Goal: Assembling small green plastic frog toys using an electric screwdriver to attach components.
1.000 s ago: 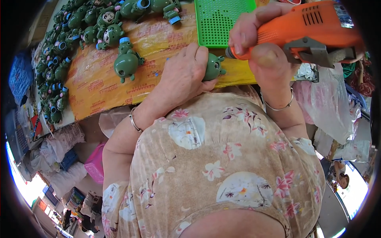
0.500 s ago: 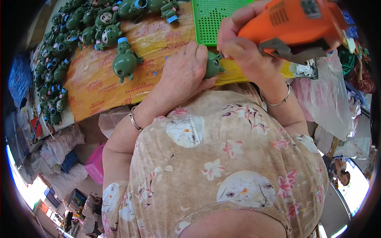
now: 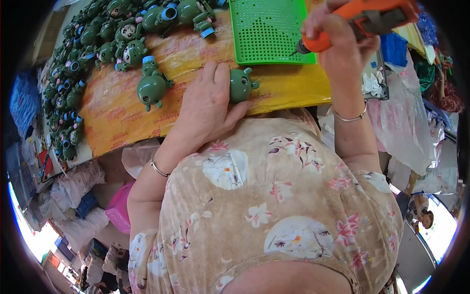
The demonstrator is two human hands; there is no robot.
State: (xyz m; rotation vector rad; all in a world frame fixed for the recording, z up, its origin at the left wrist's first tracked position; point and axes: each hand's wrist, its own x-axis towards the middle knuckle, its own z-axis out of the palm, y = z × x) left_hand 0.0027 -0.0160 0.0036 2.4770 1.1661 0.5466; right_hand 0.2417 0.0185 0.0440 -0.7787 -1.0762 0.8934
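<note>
Left hand [image 3: 208, 100]: wrapped over a glossy green toy figurine [image 3: 241, 85] on the tape-covered tabletop [image 3: 293, 89], eared end showing | Right hand [image 3: 345, 46]: clenched round an orange drill-driver [image 3: 357, 10], thin bit over the green perforated tray [image 3: 245, 51] | Off left, I see crowded similar figurines [image 3: 128, 32], one [image 3: 151, 89] lying nearer that left hand

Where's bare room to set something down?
Yellow covering shows bare between the green tray and the near edge, right of the green figure beside the left hand; another patch separates that hand from the next figure leftward. Heaped figures crowd the left.
</note>
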